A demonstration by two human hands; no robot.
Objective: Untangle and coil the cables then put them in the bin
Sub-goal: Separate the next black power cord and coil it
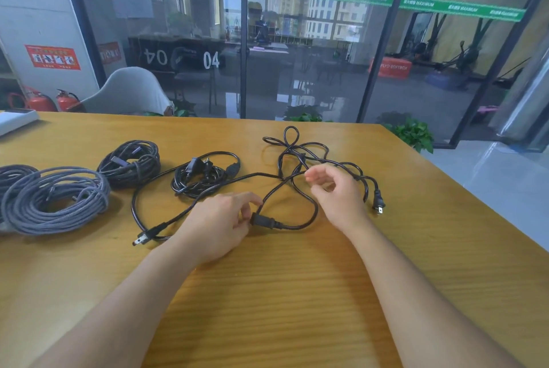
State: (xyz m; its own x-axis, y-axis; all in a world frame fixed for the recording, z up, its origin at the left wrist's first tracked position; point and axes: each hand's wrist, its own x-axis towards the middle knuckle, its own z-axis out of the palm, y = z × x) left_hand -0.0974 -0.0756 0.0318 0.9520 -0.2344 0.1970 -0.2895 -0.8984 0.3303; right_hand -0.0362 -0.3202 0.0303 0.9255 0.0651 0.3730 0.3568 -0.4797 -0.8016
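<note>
On the worktop (297, 278) the left hand (221, 223) pinches the connector (263, 221) of the tangled black cable (309, 159), which sprawls just beyond it, right hand (332, 192) loosely curled, empty, above; untangling seems underway, feeding that end through next.

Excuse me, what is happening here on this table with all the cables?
A person is untangling black power cables on a wooden table. The left hand pinches a black connector of the loose tangled cable. The right hand hovers over the tangle with curled fingers; whether it holds a strand is unclear. To the left lie a small black bundle, a dark coil and a grey coil, already wound. No bin is visible.
</note>
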